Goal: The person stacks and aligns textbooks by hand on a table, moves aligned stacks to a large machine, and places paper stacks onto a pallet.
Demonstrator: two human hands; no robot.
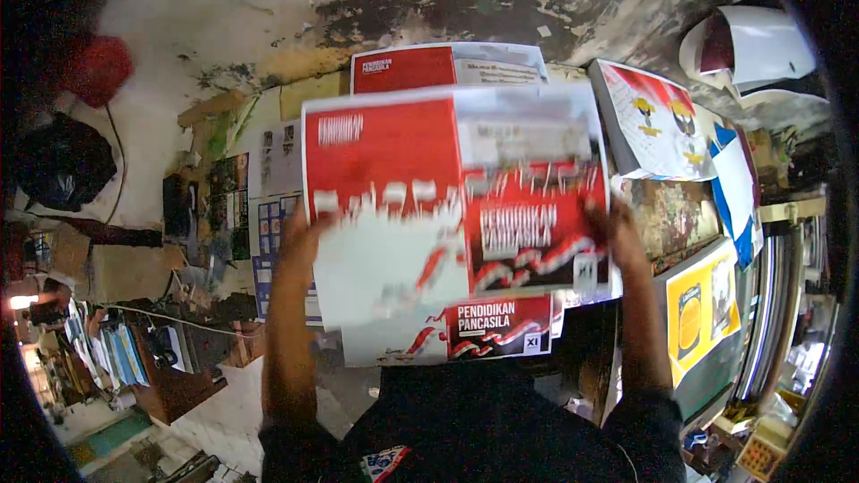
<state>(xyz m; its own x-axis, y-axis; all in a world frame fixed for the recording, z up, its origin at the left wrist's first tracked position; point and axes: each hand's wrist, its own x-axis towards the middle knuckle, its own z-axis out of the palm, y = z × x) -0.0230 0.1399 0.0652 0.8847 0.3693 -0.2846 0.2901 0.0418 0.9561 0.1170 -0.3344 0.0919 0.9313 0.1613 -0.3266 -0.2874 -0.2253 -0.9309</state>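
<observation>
A large printed cover sheet, red, white and pale grey with a flag-ribbon pattern, spans the space between my hands, slightly smeared by motion. My left hand grips its left edge, and my right hand grips the right edge. Whether more than one sheet is in my grasp, I cannot tell. Below it lie matching printed sheets, whose near part and far red corner show past the held one. The fingers behind the held sheet are hidden.
At the right lies a stack of red-and-white prints, with a yellow print nearer. Blue-patterned sheets lie left of the held sheet. A cardboard box stands further left. Behind the table is a stained wall.
</observation>
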